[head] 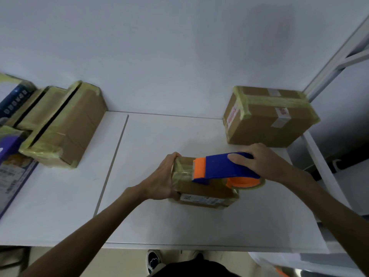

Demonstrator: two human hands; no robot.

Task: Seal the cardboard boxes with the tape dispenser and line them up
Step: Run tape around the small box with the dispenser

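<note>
Head view: the small brown cardboard box [201, 193] lies near centre on the white table [159, 136], its long axis running left to right. The left hand [161, 176] curls its fingers round the box's left end. The right hand [257, 162] wraps the blue-and-orange plastic tape dispenser [217, 166] resting on top, blade end facing left. Yellowish tape bands the box's top and left end.

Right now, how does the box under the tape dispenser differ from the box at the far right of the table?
The near box is held by the left hand, with the tape dispenser in the right hand on top; the far box stands untouched. The near box looks smaller and flatter than the far box. The far box shows red-printed white labels; the near box one pale label in front. Both are taped brown cardboard.
</note>
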